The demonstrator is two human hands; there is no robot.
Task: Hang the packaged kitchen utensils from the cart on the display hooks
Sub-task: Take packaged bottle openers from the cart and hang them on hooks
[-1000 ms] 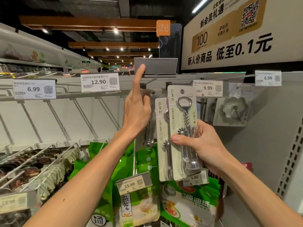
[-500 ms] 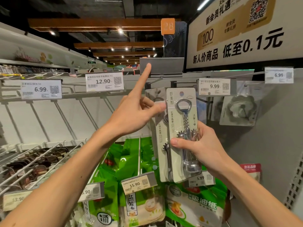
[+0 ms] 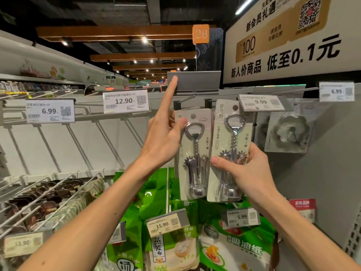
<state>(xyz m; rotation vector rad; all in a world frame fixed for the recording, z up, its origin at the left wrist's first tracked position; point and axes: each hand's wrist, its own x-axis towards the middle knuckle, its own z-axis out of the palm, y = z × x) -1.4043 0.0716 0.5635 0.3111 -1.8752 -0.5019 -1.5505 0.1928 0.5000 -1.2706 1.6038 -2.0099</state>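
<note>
My right hand (image 3: 246,171) grips a carded corkscrew package (image 3: 228,151), held upright in front of the display, its hang hole just below and left of the 9.99 tag. A second corkscrew package (image 3: 192,153) is to its left; my left hand (image 3: 166,133) pinches its top edge with the thumb in front. The left index finger points straight up and touches the grey flipped-up tag holder (image 3: 195,81). A display hook (image 3: 185,98) juts out below that holder. I cannot tell whether the left package hangs on a hook.
Price tags 12.90 (image 3: 125,101), 6.99 (image 3: 50,111) and 9.99 (image 3: 261,102) sit on hook ends. A flower-shaped packaged item (image 3: 289,132) hangs to the right. Green bags (image 3: 172,241) hang below. Bare slanted wire hooks fill the left panel (image 3: 58,149).
The left package has come out from behind the right one and now is beside it. My left thumb has moved onto its top edge. The index finger stays up at the tag holder.
</note>
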